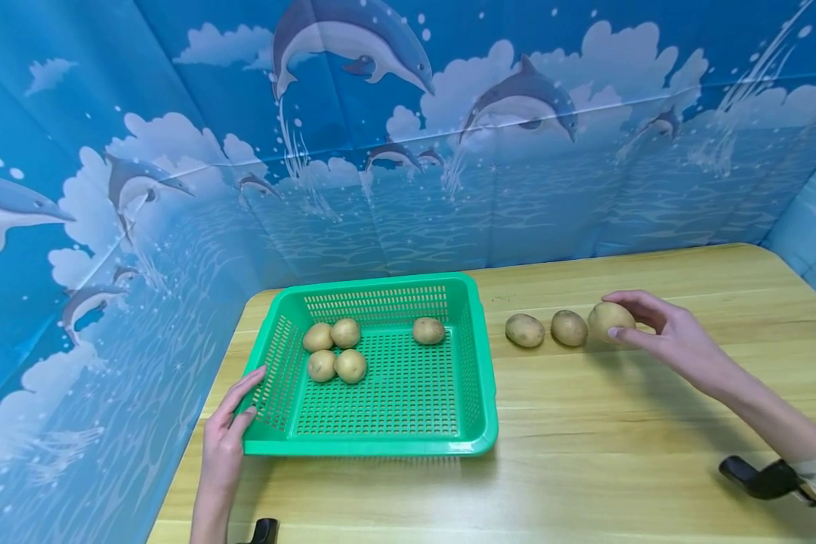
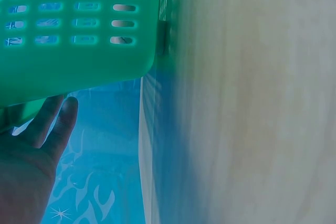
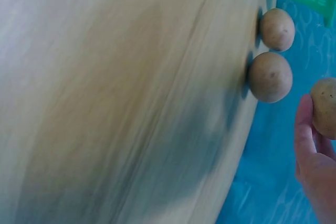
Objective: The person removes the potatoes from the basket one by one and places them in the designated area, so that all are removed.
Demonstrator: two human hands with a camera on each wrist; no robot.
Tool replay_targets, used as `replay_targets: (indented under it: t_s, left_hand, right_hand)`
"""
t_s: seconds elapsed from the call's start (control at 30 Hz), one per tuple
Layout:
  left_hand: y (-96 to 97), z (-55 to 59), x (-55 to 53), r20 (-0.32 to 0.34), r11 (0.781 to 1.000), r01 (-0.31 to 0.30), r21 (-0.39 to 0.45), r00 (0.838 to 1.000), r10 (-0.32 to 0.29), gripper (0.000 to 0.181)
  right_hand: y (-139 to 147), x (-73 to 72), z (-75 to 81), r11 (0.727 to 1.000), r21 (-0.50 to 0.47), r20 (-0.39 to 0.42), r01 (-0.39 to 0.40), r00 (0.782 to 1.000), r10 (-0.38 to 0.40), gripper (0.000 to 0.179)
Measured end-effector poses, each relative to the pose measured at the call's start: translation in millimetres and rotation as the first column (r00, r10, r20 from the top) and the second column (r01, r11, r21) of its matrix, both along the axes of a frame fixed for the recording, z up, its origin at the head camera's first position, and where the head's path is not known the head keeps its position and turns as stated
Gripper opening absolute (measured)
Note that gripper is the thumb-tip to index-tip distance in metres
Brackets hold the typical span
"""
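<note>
My right hand [image 1: 659,325] pinches a potato [image 1: 609,320] between thumb and fingers. In the right wrist view that potato [image 3: 326,107] is off the table, with the right hand [image 3: 315,163] around it. Just left of it lie two more potatoes, a middle one [image 1: 569,328] and a left one [image 1: 524,330]. A green plastic basket [image 1: 486,378] stands on the left, several potatoes grouped in its left part and a single potato [image 1: 428,330] toward its back right. My left hand [image 1: 226,434] grips the basket's left rim near the front corner; some fingers are hidden in the left wrist view.
The wooden table [image 1: 585,468] carries everything. A blue dolphin-print curtain [image 1: 435,219] hangs along its back and left sides. Black wrist mounts show below both hands, the right one [image 1: 765,477] near the table's right side.
</note>
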State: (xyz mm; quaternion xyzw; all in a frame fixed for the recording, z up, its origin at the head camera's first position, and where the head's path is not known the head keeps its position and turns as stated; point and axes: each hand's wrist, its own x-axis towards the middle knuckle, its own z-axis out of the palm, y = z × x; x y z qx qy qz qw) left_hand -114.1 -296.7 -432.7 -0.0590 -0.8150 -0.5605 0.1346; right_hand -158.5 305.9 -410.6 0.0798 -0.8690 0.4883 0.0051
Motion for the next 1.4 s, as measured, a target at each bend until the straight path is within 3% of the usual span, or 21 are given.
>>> replay_targets:
  t_s: [0.23,0.67,0.9,1.07,1.4]
  left_hand:
    - [-0.3,-0.1,0.7,0.009,1.0,-0.006,0.009,1.0,0.006,0.051]
    - [-1.4,-1.1,-0.1,0.003,1.0,-0.003,0.022,1.0,0.003,0.051]
    - [-0.9,-0.8,-0.9,0.007,1.0,-0.001,0.025,1.0,0.001,0.051]
    - [-0.6,-1.7,-0.6,0.007,0.999,0.009,0.033,1.0,-0.009,0.051]
    - [0.2,-0.2,-0.8,0.013,1.0,-0.003,0.02,1.0,0.003,0.05]
  right_hand:
    - [11.3,-7.0,-8.3,0.996,0.084,0.034,0.041,0.998,-0.044,0.052]
    - [19.0,-21.7,-22.1,0.983,0.181,0.047,0.017,0.999,-0.026,0.055]
    - [20.7,-30.6,-28.2,0.99,0.137,0.137,-0.03,0.99,0.012,0.06]
    - [25.4,-33.0,-33.7,0.996,0.077,0.13,-0.052,0.991,0.042,0.054]
    - [35.0,-31.3,-35.5,0.989,0.142,0.11,-0.039,0.994,0.024,0.056]
